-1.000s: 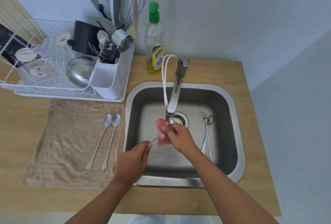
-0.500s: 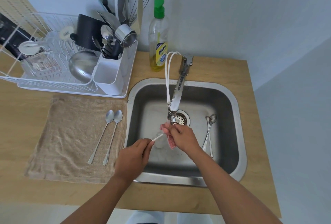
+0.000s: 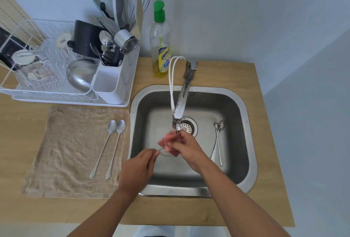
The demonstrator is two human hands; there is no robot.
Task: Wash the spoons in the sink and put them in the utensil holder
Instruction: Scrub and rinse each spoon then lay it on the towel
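Over the steel sink (image 3: 244,108), my left hand (image 3: 138,168) pinches the handle end of a spoon (image 3: 161,148). My right hand (image 3: 186,148) grips a pink sponge (image 3: 167,142) wrapped around the spoon's bowl, just under the tap's spout (image 3: 178,126); the bowl is hidden. Two or three more spoons (image 3: 217,142) lie together on the sink floor at the right. Two long spoons (image 3: 109,147) lie side by side on the beige towel (image 3: 66,151) left of the sink. The white utensil holder (image 3: 109,83) stands at the drying rack's right end, with several utensils in its rear compartment.
A white drying rack (image 3: 47,93) holds a steel bowl (image 3: 80,75), a glass jug and a black cup. A dish-soap bottle (image 3: 160,45) with a green cap stands behind the sink. The drain (image 3: 187,126) sits mid-sink. The wooden counter (image 3: 265,142) ends at the right.
Both hands stay over the sink with the spoon and sponge. The right hand shifted the sponge slightly along the spoon; the view moved a little.
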